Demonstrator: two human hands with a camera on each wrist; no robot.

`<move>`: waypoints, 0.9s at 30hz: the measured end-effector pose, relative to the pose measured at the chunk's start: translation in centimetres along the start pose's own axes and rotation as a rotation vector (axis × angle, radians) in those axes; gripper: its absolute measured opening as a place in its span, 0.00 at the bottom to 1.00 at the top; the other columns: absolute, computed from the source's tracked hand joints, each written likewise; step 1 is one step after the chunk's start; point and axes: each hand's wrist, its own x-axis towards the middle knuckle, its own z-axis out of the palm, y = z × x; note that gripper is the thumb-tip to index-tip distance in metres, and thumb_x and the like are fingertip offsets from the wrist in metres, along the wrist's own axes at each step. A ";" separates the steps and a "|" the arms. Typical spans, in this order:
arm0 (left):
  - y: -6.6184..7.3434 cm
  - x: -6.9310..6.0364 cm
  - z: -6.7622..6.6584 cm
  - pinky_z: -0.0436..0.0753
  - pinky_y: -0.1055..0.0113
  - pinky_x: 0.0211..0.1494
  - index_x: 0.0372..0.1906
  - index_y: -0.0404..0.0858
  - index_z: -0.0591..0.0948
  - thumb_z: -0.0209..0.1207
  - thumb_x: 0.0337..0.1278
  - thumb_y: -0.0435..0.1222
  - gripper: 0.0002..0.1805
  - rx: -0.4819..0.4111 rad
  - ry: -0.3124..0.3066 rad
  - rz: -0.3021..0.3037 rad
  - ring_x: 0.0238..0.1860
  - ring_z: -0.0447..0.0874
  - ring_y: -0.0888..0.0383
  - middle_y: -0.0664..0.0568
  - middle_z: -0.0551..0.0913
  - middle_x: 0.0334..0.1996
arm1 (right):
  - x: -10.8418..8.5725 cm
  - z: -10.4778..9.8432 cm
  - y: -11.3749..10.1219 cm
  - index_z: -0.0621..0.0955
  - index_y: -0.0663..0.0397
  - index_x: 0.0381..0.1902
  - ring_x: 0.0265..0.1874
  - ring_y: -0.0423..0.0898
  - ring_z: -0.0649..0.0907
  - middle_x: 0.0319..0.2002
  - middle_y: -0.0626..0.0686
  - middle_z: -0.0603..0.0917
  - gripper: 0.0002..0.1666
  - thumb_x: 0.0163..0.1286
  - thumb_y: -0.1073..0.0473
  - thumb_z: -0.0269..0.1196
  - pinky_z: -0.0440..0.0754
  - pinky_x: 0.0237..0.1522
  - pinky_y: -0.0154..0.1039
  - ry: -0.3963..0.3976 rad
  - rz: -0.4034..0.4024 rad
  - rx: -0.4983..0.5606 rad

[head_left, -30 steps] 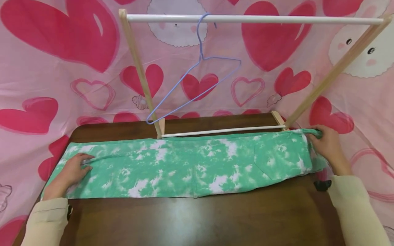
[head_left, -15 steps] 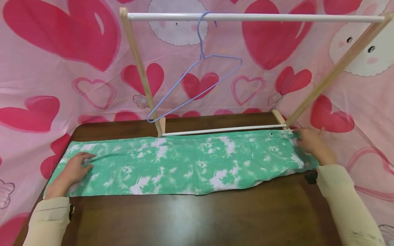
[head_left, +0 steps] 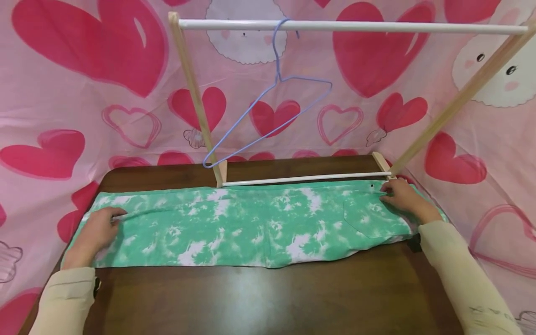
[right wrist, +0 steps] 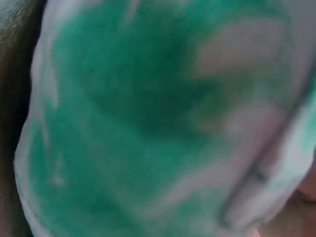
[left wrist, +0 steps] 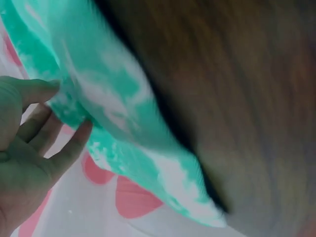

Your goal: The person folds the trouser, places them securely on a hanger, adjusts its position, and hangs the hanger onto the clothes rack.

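Folded lengthwise, a pair of green and white tie-dye trousers [head_left: 247, 228] lies across the brown table, with a pocket outline at the right part. My left hand [head_left: 94, 232] rests on the left part; in the left wrist view, the fingers of that left hand [left wrist: 34, 143] are spread against the cloth, thumb apart. At the right end, near the waistband, my right hand [head_left: 406, 200] pinches the cloth with bent fingers. Cloth also shows beyond that wrist. Blurred trousers [right wrist: 123, 98] fill most of the right wrist view, hiding the fingertips.
Behind the trousers stands a wooden rack with a white top rail [head_left: 356, 26] and a white lower bar [head_left: 305, 178]. A blue hanger [head_left: 251, 135] hangs from the top rail. Heart-patterned pink cloth [head_left: 46, 107] surrounds the table [head_left: 251, 302].
My right hand has moved left along the waistband, away from the far right end. Cloth now shows to the right of it. My left hand has stayed nearly in place.
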 end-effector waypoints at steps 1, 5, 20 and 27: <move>0.0 0.0 -0.2 0.76 0.31 0.47 0.46 0.22 0.83 0.62 0.50 0.19 0.14 0.005 0.018 -0.011 0.43 0.78 0.28 0.23 0.81 0.44 | 0.0 -0.1 -0.1 0.85 0.64 0.30 0.30 0.55 0.81 0.28 0.56 0.86 0.08 0.53 0.68 0.75 0.77 0.41 0.55 0.005 0.013 0.001; 0.2 0.2 -1.0 0.76 0.32 0.46 0.45 0.24 0.84 0.67 0.50 0.22 0.14 0.018 0.104 -0.018 0.42 0.78 0.29 0.24 0.82 0.43 | -0.5 -0.9 -0.5 0.87 0.66 0.33 0.33 0.57 0.83 0.31 0.59 0.87 0.10 0.55 0.66 0.76 0.81 0.41 0.57 0.028 0.093 0.026; 0.3 2.2 -3.2 0.71 0.54 0.34 0.38 0.25 0.85 0.61 0.53 0.19 0.08 -0.004 0.345 0.048 0.32 0.76 0.33 0.26 0.83 0.35 | 0.0 -4.3 -1.2 0.86 0.70 0.48 0.42 0.66 0.84 0.44 0.71 0.86 0.18 0.62 0.65 0.73 0.83 0.42 0.64 0.177 0.189 0.079; -0.8 2.5 -2.0 0.72 0.27 0.50 0.48 0.22 0.81 0.65 0.48 0.22 0.18 0.058 0.079 -0.026 0.44 0.74 0.24 0.20 0.78 0.45 | 0.7 -2.5 -0.9 0.85 0.74 0.45 0.43 0.67 0.83 0.41 0.71 0.85 0.14 0.64 0.68 0.70 0.79 0.48 0.67 0.049 0.160 0.092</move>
